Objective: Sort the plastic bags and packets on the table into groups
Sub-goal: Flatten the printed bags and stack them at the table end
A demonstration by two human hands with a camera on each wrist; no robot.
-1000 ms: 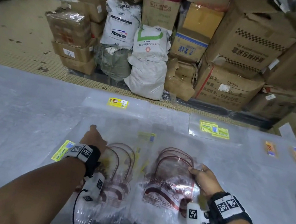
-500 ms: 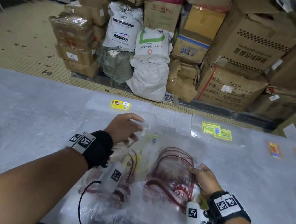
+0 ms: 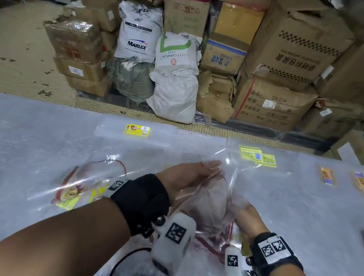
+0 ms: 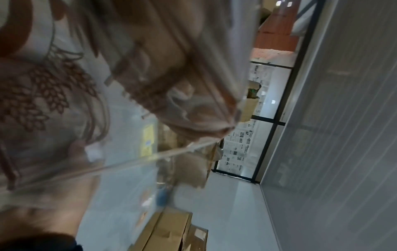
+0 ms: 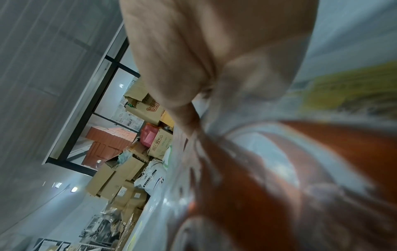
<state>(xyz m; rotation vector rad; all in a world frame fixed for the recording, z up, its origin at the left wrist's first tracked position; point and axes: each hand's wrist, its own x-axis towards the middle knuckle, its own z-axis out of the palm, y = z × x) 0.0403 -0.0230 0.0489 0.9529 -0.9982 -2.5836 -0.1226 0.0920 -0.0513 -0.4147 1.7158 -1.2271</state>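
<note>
Roughly mid-sort. Held one clear plastic bag with red-brown print (image 3: 210, 211) up off the grey film-covered table (image 3: 12, 150), near centre, between both hands. Kept left hand (image 3: 185, 177) flat, fingers straight and laid against the bag's far-left side, no curl round it. Pinched the bag's near-right edge with right hand (image 3: 247, 219), thumb over the film in the right wrist view. Left a second clear printed bag with yellow patch (image 3: 87, 183) flat on the table, left of the hands and apart from the held one.

Risks, judged only:
- Only one real grip, on slick film; could slip out of the right-hand pinch if tugged fast.
- Flat left hand only steadied; limp bag could fold or slide off it and drop crooked.
- Film probably clingy; could drag or pick up other film lying under it. Cannot tell whether one bag or several were held.
- Could brush the clear bag with double yellow label (image 3: 257, 156) just beyond the fingertips and shove it out of place.
- Clear bag with single yellow label (image 3: 137, 130) far left and two small orange packets (image 3: 327, 178) far right well apart, less likely hit.
- Similar clear bags easy to mix, so wrong group possible.
</note>
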